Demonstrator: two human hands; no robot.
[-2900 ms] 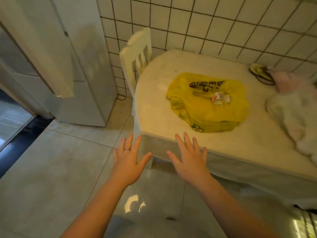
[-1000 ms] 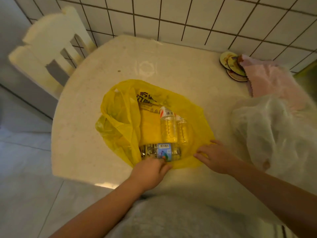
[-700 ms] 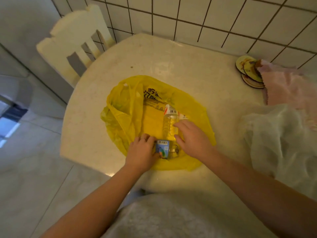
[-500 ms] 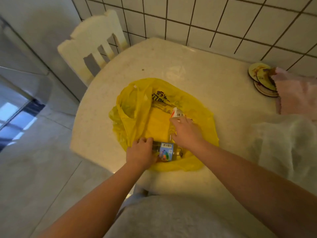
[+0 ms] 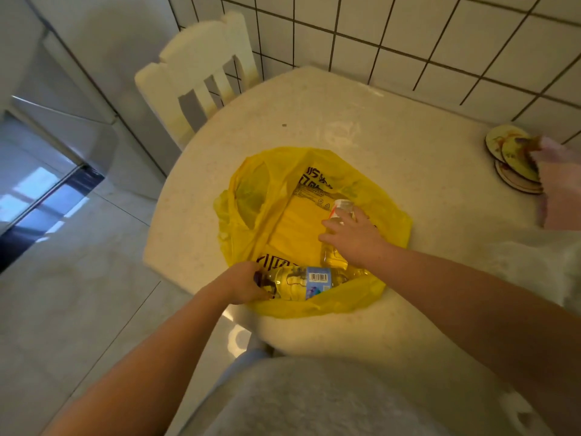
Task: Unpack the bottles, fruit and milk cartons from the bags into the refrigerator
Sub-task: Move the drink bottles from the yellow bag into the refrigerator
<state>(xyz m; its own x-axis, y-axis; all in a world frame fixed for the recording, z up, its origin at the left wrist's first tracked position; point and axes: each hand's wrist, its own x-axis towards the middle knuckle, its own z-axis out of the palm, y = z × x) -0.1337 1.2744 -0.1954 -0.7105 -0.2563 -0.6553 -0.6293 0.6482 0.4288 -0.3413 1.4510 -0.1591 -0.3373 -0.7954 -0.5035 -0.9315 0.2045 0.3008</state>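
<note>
Head view: left hand (image 5: 243, 283) grips a lying bottle (image 5: 301, 280) near the table (image 5: 176, 256) edge; right hand (image 5: 355, 237) seemingly clasps a second bottle (image 5: 333, 259).

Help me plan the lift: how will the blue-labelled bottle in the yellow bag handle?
The blue-labelled bottle looks full of liquid, so probably heavy. Lying sideways, it may roll. Gripped at one end by the left hand, it might tip.

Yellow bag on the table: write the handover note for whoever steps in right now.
Left hand grips one end of the blue-labelled bottle lying at the near edge of the yellow bag.
Right hand grips the second bottle beside it.
Both bottles are inside the bag on the table.
Done: bag opened.
Left: lift both out, put them away, unpack the rest.
</note>
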